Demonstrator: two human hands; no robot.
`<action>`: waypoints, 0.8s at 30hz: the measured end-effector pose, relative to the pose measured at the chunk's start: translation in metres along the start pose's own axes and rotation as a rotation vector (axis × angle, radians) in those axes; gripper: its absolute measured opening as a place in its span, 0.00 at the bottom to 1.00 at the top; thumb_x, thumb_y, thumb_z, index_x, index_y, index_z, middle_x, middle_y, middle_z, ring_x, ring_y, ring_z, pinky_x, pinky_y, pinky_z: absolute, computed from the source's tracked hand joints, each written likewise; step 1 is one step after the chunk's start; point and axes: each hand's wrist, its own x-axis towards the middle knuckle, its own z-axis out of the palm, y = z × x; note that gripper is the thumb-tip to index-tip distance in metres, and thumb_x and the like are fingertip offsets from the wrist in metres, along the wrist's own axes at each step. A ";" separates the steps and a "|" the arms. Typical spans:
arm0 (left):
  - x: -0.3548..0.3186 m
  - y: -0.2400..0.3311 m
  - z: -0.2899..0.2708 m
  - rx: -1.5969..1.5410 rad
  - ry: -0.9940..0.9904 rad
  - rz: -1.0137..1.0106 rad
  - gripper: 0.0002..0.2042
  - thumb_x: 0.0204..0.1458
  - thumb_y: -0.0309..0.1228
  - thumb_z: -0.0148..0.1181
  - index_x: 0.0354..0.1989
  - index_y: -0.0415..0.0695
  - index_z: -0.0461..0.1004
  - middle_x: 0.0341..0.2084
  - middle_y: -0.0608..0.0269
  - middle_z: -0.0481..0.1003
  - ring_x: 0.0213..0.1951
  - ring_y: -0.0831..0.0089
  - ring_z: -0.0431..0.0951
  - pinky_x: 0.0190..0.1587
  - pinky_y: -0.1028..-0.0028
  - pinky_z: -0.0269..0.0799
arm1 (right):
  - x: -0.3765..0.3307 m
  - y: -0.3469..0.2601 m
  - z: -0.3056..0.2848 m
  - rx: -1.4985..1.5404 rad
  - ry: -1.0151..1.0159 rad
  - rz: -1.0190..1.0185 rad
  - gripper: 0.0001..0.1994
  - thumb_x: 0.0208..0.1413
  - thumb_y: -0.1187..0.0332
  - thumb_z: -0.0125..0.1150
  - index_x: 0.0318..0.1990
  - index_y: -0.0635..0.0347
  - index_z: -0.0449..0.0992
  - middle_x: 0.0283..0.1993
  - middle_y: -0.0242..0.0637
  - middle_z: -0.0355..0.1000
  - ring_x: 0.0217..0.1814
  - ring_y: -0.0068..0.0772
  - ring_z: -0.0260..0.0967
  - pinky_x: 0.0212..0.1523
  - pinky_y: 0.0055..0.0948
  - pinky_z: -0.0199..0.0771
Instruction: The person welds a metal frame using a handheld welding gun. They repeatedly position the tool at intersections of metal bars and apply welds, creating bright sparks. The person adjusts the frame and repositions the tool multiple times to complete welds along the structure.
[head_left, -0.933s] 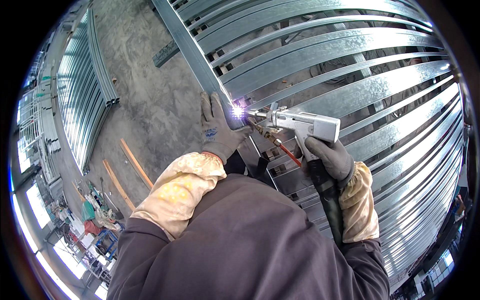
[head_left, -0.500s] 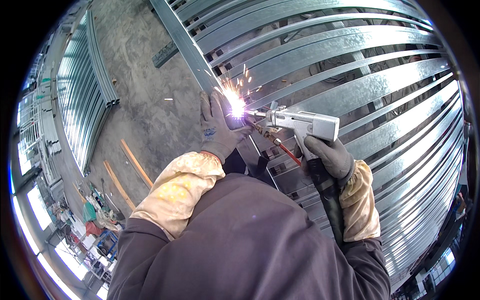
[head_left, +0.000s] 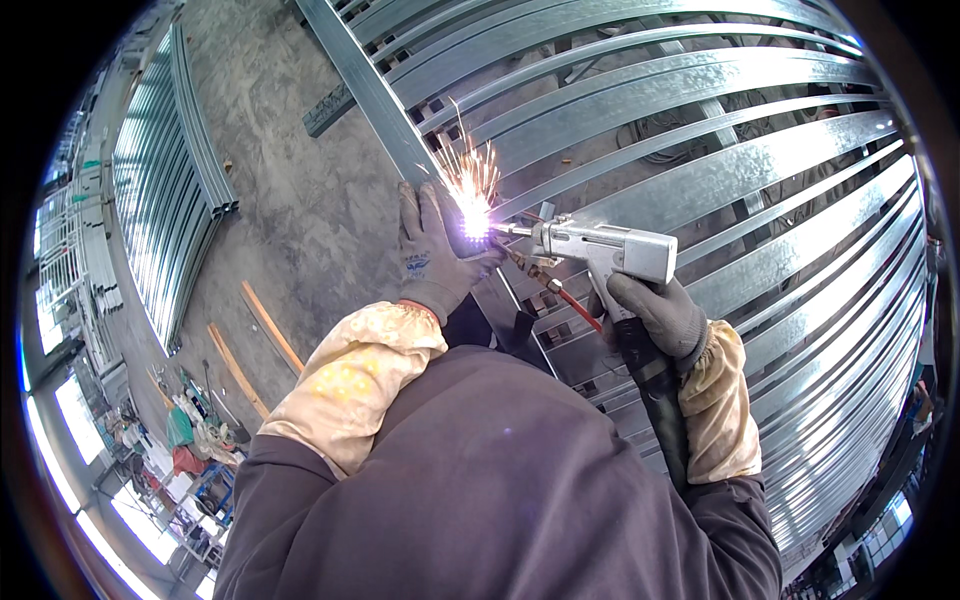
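1. Biggest thing in front of me is the slatted metal frame (head_left: 740, 168), its long galvanised strips running off to the right of the edge beam (head_left: 370, 90).
2. A stack of metal profiles (head_left: 160, 200) lies on the floor, well left of the edge beam.
3. The edge beam itself slants down toward the worker's body.
4. Two wooden strips (head_left: 272, 325) lie on the floor, left of the edge beam's near end.
5. The silver torch (head_left: 620, 250) is right of the edge beam, its nozzle pointing toward the beam.
6. The gloved left hand (head_left: 435, 255) is laid over the edge beam, fingers stretched out, thumb held apart.
7. The gloved right hand (head_left: 660, 315), right of the edge beam, is wrapped round the torch's handle.
8. A bright spark (head_left: 475, 222) flares at the edge beam, spraying orange streaks.
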 end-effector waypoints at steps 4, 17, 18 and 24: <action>0.000 0.001 0.000 0.009 0.017 0.018 0.69 0.32 0.64 0.78 0.76 0.34 0.43 0.75 0.35 0.42 0.75 0.41 0.49 0.74 0.55 0.54 | -0.001 0.000 -0.003 -0.010 -0.022 0.033 0.20 0.67 0.59 0.61 0.59 0.64 0.72 0.36 0.37 0.77 0.25 0.26 0.74 0.24 0.25 0.75; -0.001 -0.002 0.000 -0.028 0.018 0.031 0.69 0.33 0.66 0.76 0.76 0.33 0.44 0.75 0.34 0.42 0.76 0.40 0.47 0.75 0.54 0.52 | -0.007 0.004 0.001 -0.014 0.015 -0.009 0.17 0.65 0.62 0.59 0.52 0.68 0.75 0.35 0.37 0.77 0.29 0.27 0.76 0.29 0.25 0.77; -0.002 -0.003 0.001 -0.030 0.022 0.028 0.69 0.33 0.66 0.76 0.76 0.33 0.44 0.75 0.35 0.42 0.76 0.40 0.47 0.75 0.54 0.52 | -0.007 0.004 0.001 -0.028 0.004 -0.028 0.17 0.65 0.63 0.59 0.53 0.68 0.75 0.36 0.38 0.77 0.29 0.27 0.76 0.29 0.25 0.77; -0.003 -0.001 -0.013 -0.063 -0.048 0.012 0.70 0.32 0.64 0.77 0.77 0.34 0.43 0.76 0.38 0.41 0.77 0.42 0.46 0.75 0.56 0.51 | -0.016 0.004 0.006 -0.050 0.040 -0.097 0.19 0.65 0.63 0.59 0.55 0.69 0.74 0.37 0.39 0.78 0.29 0.28 0.77 0.30 0.26 0.78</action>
